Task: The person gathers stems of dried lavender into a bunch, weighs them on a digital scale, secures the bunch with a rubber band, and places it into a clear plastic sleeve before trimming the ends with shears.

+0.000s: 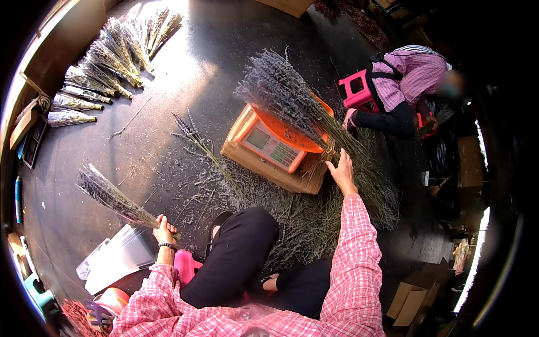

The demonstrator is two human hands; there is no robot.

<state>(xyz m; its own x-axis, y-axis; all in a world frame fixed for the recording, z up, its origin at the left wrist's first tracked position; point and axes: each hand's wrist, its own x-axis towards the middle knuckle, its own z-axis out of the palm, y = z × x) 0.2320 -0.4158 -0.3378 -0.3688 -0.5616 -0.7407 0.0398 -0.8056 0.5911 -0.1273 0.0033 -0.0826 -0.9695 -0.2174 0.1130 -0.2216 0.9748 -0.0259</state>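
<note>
My left hand [165,231] is closed round the stem end of a lavender bunch in a clear sleeve [113,198]. My right hand [343,170] is spread beside the tied stems of a large dried lavender bundle [286,97], its fingertips near the tie; whether they touch it is unclear. That bundle lies across the orange pan of a digital scale [273,145], which stands on a cardboard box [252,168]. A few loose lavender stems [206,149] lie on the floor left of the box. Flat clear plastic sleeves [122,252] are stacked near my left forearm.
Wrapped lavender bunches [105,63] lie in a row at the upper left. Loose stems [303,227] cover the floor before my knees. A co-worker [412,80] bends forward beside a pink stool [358,88] at the upper right. An open carton [412,295] stands at the lower right.
</note>
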